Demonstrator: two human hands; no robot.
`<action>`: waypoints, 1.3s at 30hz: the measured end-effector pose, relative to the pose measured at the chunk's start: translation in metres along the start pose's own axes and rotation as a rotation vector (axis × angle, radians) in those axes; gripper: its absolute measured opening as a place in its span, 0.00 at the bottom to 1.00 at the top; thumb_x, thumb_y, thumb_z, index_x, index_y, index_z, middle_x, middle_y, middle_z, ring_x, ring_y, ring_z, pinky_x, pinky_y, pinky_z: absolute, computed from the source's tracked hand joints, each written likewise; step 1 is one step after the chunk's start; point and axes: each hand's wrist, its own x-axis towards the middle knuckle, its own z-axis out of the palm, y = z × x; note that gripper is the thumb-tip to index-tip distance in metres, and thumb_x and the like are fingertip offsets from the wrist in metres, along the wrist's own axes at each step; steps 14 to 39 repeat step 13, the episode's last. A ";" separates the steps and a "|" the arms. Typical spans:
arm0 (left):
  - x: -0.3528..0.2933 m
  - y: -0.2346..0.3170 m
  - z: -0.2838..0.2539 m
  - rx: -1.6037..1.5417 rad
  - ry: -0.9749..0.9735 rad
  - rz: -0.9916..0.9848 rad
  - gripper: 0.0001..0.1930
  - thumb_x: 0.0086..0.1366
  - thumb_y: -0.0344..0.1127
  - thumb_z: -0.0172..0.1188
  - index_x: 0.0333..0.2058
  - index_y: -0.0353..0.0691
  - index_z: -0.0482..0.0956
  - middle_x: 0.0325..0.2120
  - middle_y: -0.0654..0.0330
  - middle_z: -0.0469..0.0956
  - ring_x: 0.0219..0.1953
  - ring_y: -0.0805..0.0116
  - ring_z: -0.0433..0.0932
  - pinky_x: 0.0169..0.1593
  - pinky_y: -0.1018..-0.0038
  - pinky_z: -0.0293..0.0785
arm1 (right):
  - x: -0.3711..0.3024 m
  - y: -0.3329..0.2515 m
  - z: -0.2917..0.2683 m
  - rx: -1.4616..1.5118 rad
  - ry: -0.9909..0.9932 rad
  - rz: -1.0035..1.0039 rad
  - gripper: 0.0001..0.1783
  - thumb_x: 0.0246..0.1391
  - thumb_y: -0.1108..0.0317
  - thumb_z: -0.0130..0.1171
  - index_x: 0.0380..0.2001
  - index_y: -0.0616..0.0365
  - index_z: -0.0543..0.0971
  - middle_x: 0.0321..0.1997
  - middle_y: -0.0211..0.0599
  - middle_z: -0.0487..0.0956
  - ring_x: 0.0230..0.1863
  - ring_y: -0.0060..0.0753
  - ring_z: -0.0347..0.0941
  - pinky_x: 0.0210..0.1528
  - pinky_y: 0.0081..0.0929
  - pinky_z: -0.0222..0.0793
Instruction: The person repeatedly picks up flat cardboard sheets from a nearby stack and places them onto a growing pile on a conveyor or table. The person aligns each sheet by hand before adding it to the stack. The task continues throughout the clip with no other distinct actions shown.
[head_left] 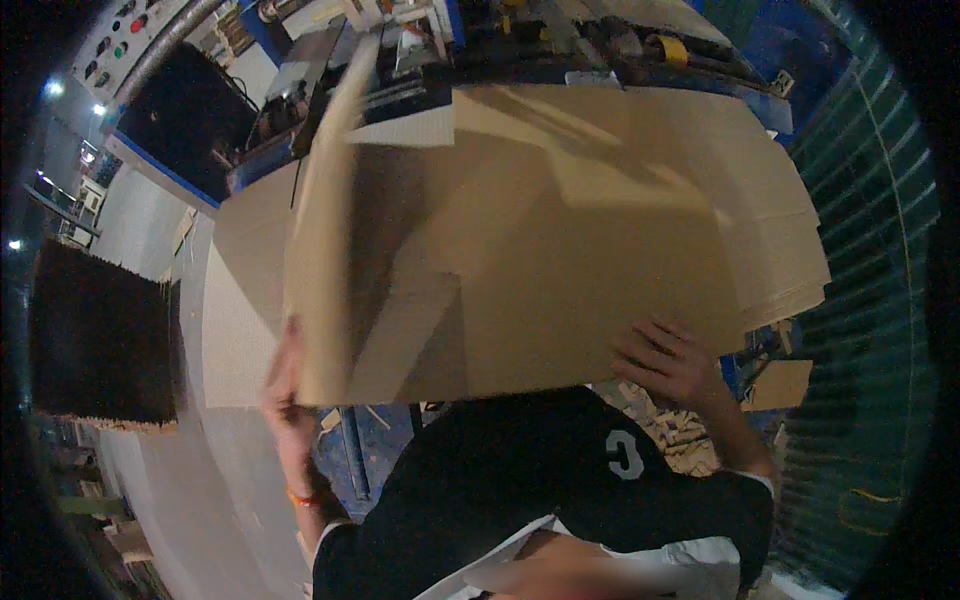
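A large brown cardboard sheet (590,240) lies in front of me, its far edge against a machine. At its left, a cardboard panel (325,250) stands up nearly on edge, smeared by motion. My left hand (287,375) is closed at that panel's near lower corner; some of its fingers are hidden behind the board. My right hand (665,362) rests on the near right part of the sheet with its fingers stretched out and apart. More layers of cardboard (780,210) stick out beneath on the right.
The machine (620,50) with dark metal parts spans the far side. A panel with coloured buttons (125,40) is at upper left. A dark stack (100,335) stands on the left. Cardboard scraps (675,430) lie below on the floor. Green corrugated sheeting (870,270) borders the right.
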 end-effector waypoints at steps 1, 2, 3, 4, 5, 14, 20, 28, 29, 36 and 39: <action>0.007 0.005 0.012 0.093 -0.120 -0.090 0.18 0.55 0.20 0.52 0.46 0.36 0.76 0.56 0.52 0.65 0.58 0.59 0.64 0.61 0.67 0.56 | 0.003 0.004 0.009 0.000 -0.037 -0.034 0.28 0.36 0.64 0.58 0.48 0.45 0.75 0.54 0.29 0.72 0.55 0.41 0.67 0.57 0.42 0.63; 0.019 0.007 0.021 0.295 -0.290 0.049 0.22 0.52 0.21 0.54 0.48 0.43 0.76 0.56 0.55 0.66 0.58 0.56 0.64 0.61 0.63 0.55 | 0.007 0.008 0.016 0.000 -0.025 -0.075 0.27 0.37 0.63 0.58 0.48 0.45 0.74 0.55 0.29 0.72 0.57 0.41 0.66 0.58 0.43 0.62; 0.027 0.009 0.027 0.645 -0.428 0.287 0.25 0.50 0.23 0.55 0.49 0.49 0.75 0.56 0.58 0.66 0.58 0.54 0.64 0.61 0.60 0.57 | 0.009 0.013 0.018 -0.006 -0.088 -0.078 0.27 0.38 0.63 0.57 0.48 0.45 0.74 0.55 0.29 0.71 0.57 0.41 0.65 0.58 0.43 0.61; 0.031 0.011 0.028 0.659 -0.445 0.296 0.24 0.49 0.23 0.55 0.48 0.48 0.75 0.55 0.58 0.67 0.58 0.53 0.64 0.61 0.60 0.57 | 0.012 0.018 0.019 -0.011 -0.106 -0.090 0.27 0.39 0.63 0.57 0.49 0.45 0.74 0.56 0.30 0.71 0.57 0.42 0.65 0.58 0.44 0.61; 0.034 0.013 0.028 0.672 -0.464 0.305 0.24 0.49 0.23 0.56 0.47 0.47 0.75 0.55 0.58 0.67 0.58 0.52 0.64 0.61 0.59 0.58 | 0.015 0.021 0.019 -0.018 -0.116 -0.107 0.26 0.40 0.63 0.57 0.49 0.45 0.73 0.56 0.30 0.71 0.58 0.42 0.65 0.59 0.45 0.60; 0.056 0.005 0.024 0.671 -0.512 0.283 0.27 0.49 0.24 0.56 0.51 0.51 0.73 0.56 0.60 0.66 0.59 0.56 0.62 0.62 0.58 0.55 | 0.024 0.055 0.029 0.026 -0.107 -0.021 0.25 0.47 0.53 0.57 0.50 0.45 0.73 0.58 0.37 0.68 0.60 0.42 0.62 0.60 0.42 0.59; 0.056 0.005 0.024 0.671 -0.512 0.283 0.27 0.49 0.24 0.56 0.51 0.51 0.73 0.56 0.60 0.66 0.59 0.56 0.62 0.62 0.58 0.55 | 0.024 0.055 0.029 0.026 -0.107 -0.021 0.25 0.47 0.53 0.57 0.50 0.45 0.73 0.58 0.37 0.68 0.60 0.42 0.62 0.60 0.42 0.59; 0.056 0.005 0.024 0.671 -0.512 0.283 0.27 0.49 0.24 0.56 0.51 0.51 0.73 0.56 0.60 0.66 0.59 0.56 0.62 0.62 0.58 0.55 | 0.024 0.055 0.029 0.026 -0.107 -0.021 0.25 0.47 0.53 0.57 0.50 0.45 0.73 0.58 0.37 0.68 0.60 0.42 0.62 0.60 0.42 0.59; 0.056 0.005 0.024 0.671 -0.512 0.283 0.27 0.49 0.24 0.56 0.51 0.51 0.73 0.56 0.60 0.66 0.59 0.56 0.62 0.62 0.58 0.55 | 0.024 0.055 0.029 0.026 -0.107 -0.021 0.25 0.47 0.53 0.57 0.50 0.45 0.73 0.58 0.37 0.68 0.60 0.42 0.62 0.60 0.42 0.59; 0.056 0.005 0.024 0.671 -0.512 0.283 0.27 0.49 0.24 0.56 0.51 0.51 0.73 0.56 0.60 0.66 0.59 0.56 0.62 0.62 0.58 0.55 | 0.024 0.055 0.029 0.026 -0.107 -0.021 0.25 0.47 0.53 0.57 0.50 0.45 0.73 0.58 0.37 0.68 0.60 0.42 0.62 0.60 0.42 0.59; 0.056 0.005 0.024 0.671 -0.512 0.283 0.27 0.49 0.24 0.56 0.51 0.51 0.73 0.56 0.60 0.66 0.59 0.56 0.62 0.62 0.58 0.55 | 0.024 0.055 0.029 0.026 -0.107 -0.021 0.25 0.47 0.53 0.57 0.50 0.45 0.73 0.58 0.37 0.68 0.60 0.42 0.62 0.60 0.42 0.59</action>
